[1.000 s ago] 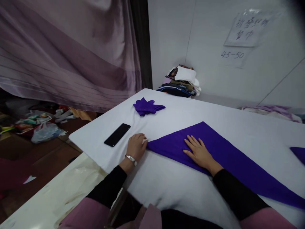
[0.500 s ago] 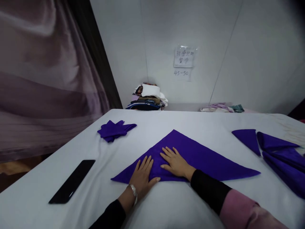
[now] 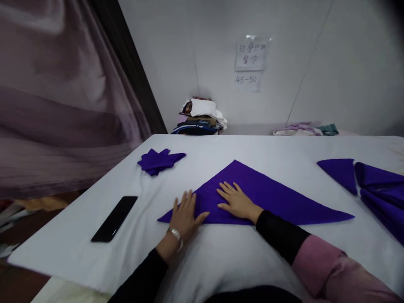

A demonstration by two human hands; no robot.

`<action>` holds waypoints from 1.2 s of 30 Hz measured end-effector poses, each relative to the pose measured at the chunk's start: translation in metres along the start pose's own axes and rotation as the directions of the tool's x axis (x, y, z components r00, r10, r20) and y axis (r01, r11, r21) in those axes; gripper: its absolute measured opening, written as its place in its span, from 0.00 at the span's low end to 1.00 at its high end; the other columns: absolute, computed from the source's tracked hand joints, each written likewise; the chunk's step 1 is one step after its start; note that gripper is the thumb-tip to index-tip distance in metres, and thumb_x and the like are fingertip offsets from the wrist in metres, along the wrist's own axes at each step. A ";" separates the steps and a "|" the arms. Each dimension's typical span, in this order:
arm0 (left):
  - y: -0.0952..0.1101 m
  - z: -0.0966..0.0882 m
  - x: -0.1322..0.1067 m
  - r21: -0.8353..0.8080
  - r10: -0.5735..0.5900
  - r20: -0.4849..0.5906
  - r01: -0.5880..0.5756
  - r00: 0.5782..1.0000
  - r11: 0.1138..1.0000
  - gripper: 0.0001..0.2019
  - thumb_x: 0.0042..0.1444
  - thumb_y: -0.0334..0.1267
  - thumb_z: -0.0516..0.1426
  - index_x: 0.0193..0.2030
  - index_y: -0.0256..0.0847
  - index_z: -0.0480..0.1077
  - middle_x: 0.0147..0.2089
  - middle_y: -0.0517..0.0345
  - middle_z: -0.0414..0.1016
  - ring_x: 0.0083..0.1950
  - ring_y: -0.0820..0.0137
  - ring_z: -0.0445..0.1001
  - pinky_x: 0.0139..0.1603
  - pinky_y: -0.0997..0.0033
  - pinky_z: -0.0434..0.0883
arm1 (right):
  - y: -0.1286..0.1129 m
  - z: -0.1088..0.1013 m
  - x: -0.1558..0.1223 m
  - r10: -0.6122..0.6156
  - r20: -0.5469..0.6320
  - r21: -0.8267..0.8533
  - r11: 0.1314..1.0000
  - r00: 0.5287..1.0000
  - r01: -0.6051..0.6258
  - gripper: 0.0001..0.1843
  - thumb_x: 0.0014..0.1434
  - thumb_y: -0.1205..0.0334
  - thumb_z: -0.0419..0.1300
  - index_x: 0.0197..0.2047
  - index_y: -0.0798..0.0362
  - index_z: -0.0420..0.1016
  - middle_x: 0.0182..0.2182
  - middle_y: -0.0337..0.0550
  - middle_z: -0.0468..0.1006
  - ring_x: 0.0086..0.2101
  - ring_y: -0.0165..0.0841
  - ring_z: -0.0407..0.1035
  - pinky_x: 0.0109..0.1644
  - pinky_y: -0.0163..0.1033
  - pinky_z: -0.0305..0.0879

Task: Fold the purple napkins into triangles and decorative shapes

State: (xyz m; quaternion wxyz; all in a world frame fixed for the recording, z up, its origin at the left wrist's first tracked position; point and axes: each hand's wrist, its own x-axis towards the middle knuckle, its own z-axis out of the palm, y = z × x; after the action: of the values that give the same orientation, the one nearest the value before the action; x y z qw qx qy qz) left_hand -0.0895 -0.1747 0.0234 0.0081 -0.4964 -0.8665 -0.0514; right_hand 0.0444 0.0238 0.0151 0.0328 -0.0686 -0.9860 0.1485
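Observation:
A purple cloth napkin (image 3: 268,198) lies flat on the table in a wide triangle, its peak pointing away from me and its long edge toward me. My left hand (image 3: 184,214), with a silver bracelet at the wrist, is over the napkin's left part, fingers spread. Near the middle of the cloth my right hand (image 3: 236,202) lies flat with its fingers apart. Neither hand grips anything. At the back left sits a purple folded cloth (image 3: 159,161) with several points. More purple folded cloth (image 3: 381,185) lies at the right edge, partly cut off.
A black phone (image 3: 115,219) rests on the white tablecloth (image 3: 151,193) at the left. Beyond the far edge are a stack of folded clothes (image 3: 200,118) and some crumpled fabric (image 3: 303,128). A handwritten sign (image 3: 251,57) hangs on the wall. A pinkish curtain (image 3: 63,101) hangs at left.
The camera view has shifted, so the table sits higher in the picture. My left hand has slid a little toward the napkin's left corner; my right hand stays nearly in place on the cloth.

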 end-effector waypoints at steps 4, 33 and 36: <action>0.044 0.001 0.015 -0.116 0.309 -0.007 -0.308 0.951 0.944 0.41 0.55 0.64 0.44 0.67 0.36 0.49 0.69 0.43 0.47 0.70 0.56 0.41 0.66 0.45 0.43 | 0.003 0.005 0.000 -0.022 -0.011 -0.035 0.999 1.000 0.022 0.35 0.63 0.41 0.40 0.66 0.53 0.51 0.66 0.51 0.48 0.64 0.43 0.39 0.64 0.56 0.34; 0.043 0.021 0.045 0.006 0.239 0.078 -0.240 0.968 0.971 0.37 0.58 0.58 0.43 0.66 0.33 0.51 0.69 0.44 0.47 0.70 0.57 0.44 0.66 0.46 0.47 | 0.000 -0.007 0.004 0.018 0.023 0.109 0.994 1.000 -0.020 0.37 0.62 0.40 0.45 0.66 0.54 0.51 0.66 0.52 0.47 0.65 0.41 0.37 0.65 0.54 0.29; 0.039 0.023 0.046 0.039 0.223 0.084 -0.227 0.971 0.973 0.37 0.58 0.58 0.43 0.66 0.31 0.51 0.69 0.44 0.48 0.70 0.57 0.44 0.65 0.46 0.47 | 0.005 -0.018 0.006 0.049 0.075 0.265 0.962 0.996 -0.068 0.38 0.61 0.38 0.43 0.67 0.53 0.47 0.66 0.51 0.46 0.65 0.40 0.36 0.65 0.51 0.29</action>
State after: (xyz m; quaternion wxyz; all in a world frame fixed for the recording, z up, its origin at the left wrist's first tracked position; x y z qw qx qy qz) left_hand -0.0782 -0.1133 0.0068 -0.0083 -0.5926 -0.8054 -0.0097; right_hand 0.0405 0.0343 0.0309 0.0039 -0.0875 -0.9551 0.2831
